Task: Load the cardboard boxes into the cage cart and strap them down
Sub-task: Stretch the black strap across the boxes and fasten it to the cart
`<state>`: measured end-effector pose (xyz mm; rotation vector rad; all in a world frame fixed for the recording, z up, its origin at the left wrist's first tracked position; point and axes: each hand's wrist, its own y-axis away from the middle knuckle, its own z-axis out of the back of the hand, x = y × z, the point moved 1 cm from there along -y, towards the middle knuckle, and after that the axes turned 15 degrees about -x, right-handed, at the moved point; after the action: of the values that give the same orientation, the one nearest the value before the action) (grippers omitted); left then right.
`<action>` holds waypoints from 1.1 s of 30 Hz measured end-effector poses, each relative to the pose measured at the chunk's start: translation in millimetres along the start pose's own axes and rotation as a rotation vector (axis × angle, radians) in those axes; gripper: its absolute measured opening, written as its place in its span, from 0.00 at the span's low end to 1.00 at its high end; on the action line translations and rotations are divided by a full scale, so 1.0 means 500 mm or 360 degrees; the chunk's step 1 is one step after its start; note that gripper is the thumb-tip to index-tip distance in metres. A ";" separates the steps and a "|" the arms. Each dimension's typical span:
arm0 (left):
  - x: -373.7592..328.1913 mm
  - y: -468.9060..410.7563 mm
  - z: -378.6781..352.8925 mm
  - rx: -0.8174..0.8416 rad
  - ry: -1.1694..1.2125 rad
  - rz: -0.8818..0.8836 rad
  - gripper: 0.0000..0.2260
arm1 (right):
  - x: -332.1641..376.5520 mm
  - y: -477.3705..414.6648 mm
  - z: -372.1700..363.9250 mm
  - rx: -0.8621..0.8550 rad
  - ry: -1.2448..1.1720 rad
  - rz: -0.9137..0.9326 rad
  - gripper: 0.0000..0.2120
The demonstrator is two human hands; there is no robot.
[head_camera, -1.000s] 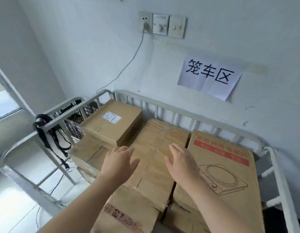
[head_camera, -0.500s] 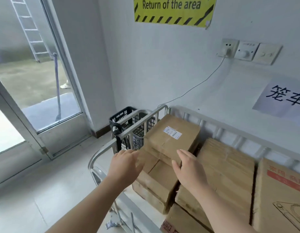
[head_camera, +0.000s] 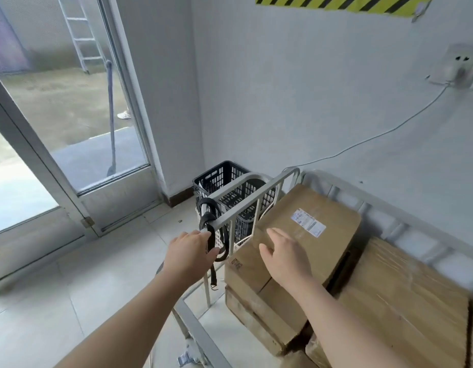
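Your left hand (head_camera: 188,254) reaches the black strap (head_camera: 210,241) that hangs looped over the corner of the cage cart (head_camera: 247,209)'s side rail. The strap runs down between your fingertips and thumb, but I cannot tell whether you have pinched it. Its loose end dangles below your hand, outside the rail.

Your right hand (head_camera: 285,257) is flat and wide, fingers straight, holding nothing. It lies over the near edge of the labelled cardboard box (head_camera: 296,201); contact cannot be judged.

That box sits on top of a lower cardboard box (head_camera: 252,277) at the left end of the cart, just inside the rail. A taped cardboard box (head_camera: 405,290) stands beside them on the right.

A black plastic crate (head_camera: 224,176) stands on the floor just beyond the cart, in the corner. A white cable (head_camera: 362,141) runs along the wall to a wall socket (head_camera: 459,66). A glass door (head_camera: 70,107) is on the left.
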<state>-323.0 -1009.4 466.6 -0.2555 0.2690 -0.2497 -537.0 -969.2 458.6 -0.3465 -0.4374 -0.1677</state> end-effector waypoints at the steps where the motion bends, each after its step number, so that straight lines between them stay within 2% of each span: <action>1: 0.012 -0.018 -0.012 0.0004 0.0004 0.0023 0.14 | 0.006 -0.016 -0.016 0.0016 -0.0011 0.0000 0.23; 9: 0.140 -0.182 -0.156 0.0255 0.0037 0.0230 0.17 | 0.051 -0.120 -0.141 0.0083 -0.0001 -0.0128 0.18; 16: 0.196 -0.293 -0.302 0.0608 0.0257 0.0282 0.15 | 0.062 -0.183 -0.246 0.0191 -0.0002 -0.0359 0.21; 19: 0.204 -0.309 -0.329 0.0631 0.0388 0.0345 0.13 | 0.064 -0.193 -0.276 0.0199 -0.0019 -0.0426 0.21; 24: 0.219 -0.340 -0.291 0.0580 0.0594 0.0225 0.07 | 0.070 -0.204 -0.309 0.0185 -0.0135 -0.0509 0.19; 28: 0.232 -0.380 -0.197 0.0593 0.0882 -0.0016 0.13 | 0.086 -0.219 -0.318 0.0140 -0.0266 -0.0529 0.16; 33: 0.231 -0.419 -0.077 0.0633 0.1128 -0.0188 0.17 | 0.107 -0.262 -0.305 0.0158 -0.0439 -0.0519 0.23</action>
<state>-270.1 -1245.8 462.9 0.2253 0.8947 -0.5003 -460.8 -1150.9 391.0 -0.1988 -0.7725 -0.4169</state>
